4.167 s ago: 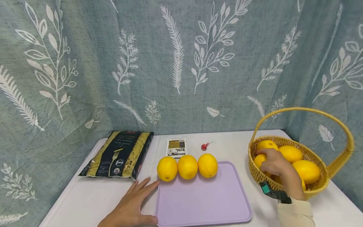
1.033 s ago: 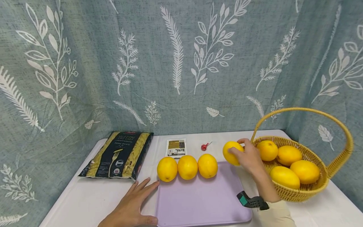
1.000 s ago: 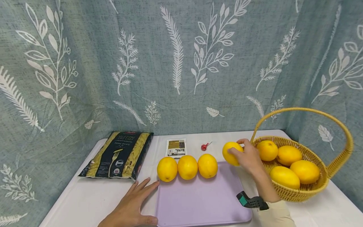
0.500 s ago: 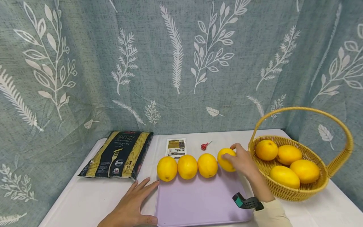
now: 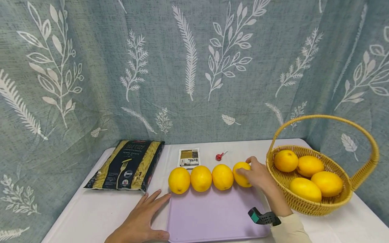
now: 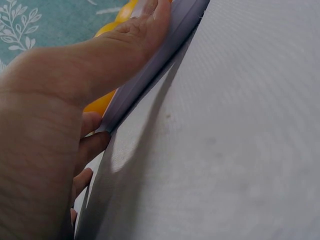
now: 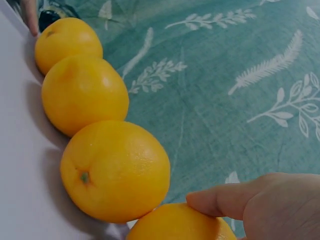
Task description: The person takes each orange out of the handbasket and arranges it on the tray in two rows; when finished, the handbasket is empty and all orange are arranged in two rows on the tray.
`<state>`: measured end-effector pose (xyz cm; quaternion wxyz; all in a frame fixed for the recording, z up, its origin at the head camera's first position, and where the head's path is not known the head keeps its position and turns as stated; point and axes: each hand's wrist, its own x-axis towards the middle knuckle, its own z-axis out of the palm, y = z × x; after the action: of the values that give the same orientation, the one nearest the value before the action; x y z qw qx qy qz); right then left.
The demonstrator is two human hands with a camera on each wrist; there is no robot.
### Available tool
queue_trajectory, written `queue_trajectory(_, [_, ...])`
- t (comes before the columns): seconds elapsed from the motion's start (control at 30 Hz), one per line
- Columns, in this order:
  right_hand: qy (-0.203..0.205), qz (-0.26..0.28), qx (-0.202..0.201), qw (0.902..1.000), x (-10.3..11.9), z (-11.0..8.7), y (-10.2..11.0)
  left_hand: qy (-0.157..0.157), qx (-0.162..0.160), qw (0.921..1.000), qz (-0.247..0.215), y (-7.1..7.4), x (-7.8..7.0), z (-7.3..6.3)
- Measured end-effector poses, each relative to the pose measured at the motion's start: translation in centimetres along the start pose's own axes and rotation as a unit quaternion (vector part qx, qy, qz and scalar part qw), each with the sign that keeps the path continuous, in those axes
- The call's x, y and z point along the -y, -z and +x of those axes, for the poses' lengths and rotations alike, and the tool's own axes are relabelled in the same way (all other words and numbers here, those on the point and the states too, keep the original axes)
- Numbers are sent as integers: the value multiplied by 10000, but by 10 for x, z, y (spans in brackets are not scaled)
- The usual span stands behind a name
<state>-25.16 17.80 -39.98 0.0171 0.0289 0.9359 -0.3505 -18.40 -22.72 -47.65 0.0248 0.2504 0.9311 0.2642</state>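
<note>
My right hand [image 5: 258, 175] grips an orange [image 5: 242, 174] between thumb and fingers, at the far right corner of the lilac tray [image 5: 215, 216]. Three more oranges [image 5: 201, 179] stand to its left in a row along the tray's far edge. In the right wrist view, the held orange [image 7: 180, 222] sits against its neighbour [image 7: 117, 170], which shows a stem end. My left hand [image 5: 143, 216] rests with spread fingers by the tray's left edge. The left wrist view shows thumb and fingertips at the tray's side wall [image 6: 175, 40].
A wicker basket [image 5: 310, 204] with a tall handle stands at the right, holding several yellow fruits [image 5: 305, 189], some oval. A black pasta bag [image 5: 126, 165] lies at the back left. Behind the oranges lie a small flat packet [image 5: 189, 158] and a red lollipop [image 5: 218, 157].
My right hand has taken an orange from the basket, carried it left and lowered it beside the row's right end. The left hand has stayed in place.
</note>
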Motion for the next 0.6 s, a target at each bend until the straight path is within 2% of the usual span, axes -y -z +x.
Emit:
queue_trajectory(0.23, [-56, -309, 86, 9995, -3, 1, -1, 89, 30, 9999, -110, 1, -2, 0])
queue_trajectory(0.6, [-48, -244, 211, 9995, 2, -2, 3, 77, 21, 10000, -28, 2, -3, 0])
